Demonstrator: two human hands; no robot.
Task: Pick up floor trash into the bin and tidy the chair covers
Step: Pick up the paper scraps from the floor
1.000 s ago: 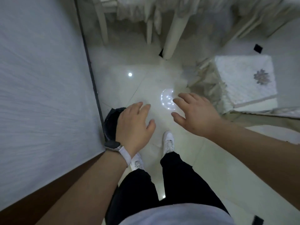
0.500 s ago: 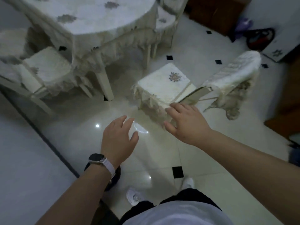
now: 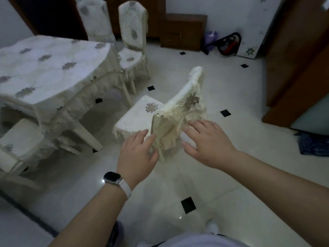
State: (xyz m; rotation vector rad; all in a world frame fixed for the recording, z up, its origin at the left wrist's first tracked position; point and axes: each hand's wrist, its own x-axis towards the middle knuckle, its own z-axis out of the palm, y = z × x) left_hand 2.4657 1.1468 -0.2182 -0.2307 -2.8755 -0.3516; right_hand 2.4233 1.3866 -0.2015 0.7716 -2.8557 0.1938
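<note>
- Both hands reach out, fingers spread and gripping nothing: left hand (image 3: 138, 154) touches the rucked cream fabric chair-back cover (image 3: 179, 114); right hand (image 3: 208, 141) hovers beside it, apparently to flank and straighten it.
- Quilted cream seat cover (image 3: 138, 114) lies just beyond.
- No bin or trash visible.

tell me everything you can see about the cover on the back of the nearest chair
The backrest cover is cream fabric with a frilled hem and a faded flower motif. It sits bunched and rucked up near the base of the backrest, crumpled rather than smooth. The left hand and right hand, both open, reach its lower folds; whether either touches it is unclear.
</note>
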